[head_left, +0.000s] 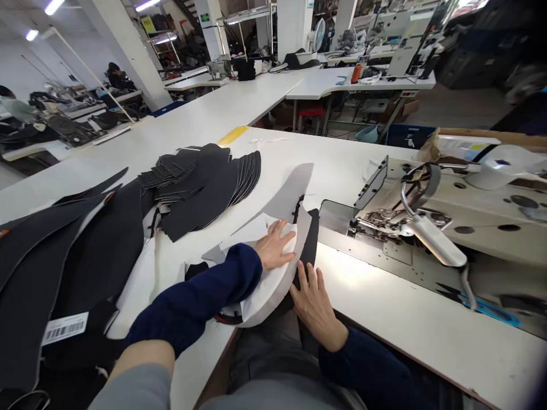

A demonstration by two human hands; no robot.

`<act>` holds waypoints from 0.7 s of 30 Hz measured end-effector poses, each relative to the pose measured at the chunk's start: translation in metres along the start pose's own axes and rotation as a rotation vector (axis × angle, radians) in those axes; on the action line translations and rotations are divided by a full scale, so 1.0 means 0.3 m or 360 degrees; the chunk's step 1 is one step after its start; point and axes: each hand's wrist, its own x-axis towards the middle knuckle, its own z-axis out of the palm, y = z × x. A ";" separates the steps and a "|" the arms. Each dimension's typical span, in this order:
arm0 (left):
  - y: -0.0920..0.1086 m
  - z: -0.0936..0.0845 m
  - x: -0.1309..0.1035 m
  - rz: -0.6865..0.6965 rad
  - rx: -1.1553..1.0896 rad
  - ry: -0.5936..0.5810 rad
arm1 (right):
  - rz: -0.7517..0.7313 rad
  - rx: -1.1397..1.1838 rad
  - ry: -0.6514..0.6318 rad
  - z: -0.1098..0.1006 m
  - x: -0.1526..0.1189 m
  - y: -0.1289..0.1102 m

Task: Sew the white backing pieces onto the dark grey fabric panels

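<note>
My left hand point(276, 246) lies with its fingers spread on a white fabric piece point(267, 293) near the table's front edge. My right hand point(314, 299) rests with fingers stretched out on a dark fabric panel point(311, 239), beside the white piece's curved edge. A flat grey piece point(286, 188) extends beyond them across the table. The underside of the layered work, close to my lap, is hidden. Just right of the work is the bed of a sewing machine point(482, 210) with a lit lamp point(438, 242).
Stacked dark cut panels point(205, 182) lie left of centre. Larger dark panels point(98, 250) with a barcode label point(65, 328) cover the left side. Blue-handled scissors point(491, 310) lie by the machine. Further tables, machines and people stand behind.
</note>
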 end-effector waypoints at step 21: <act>0.107 0.065 0.194 0.0034 -0.0050 -0.0016 | -0.0425 0.0354 0.0201 0.114 -0.005 0.038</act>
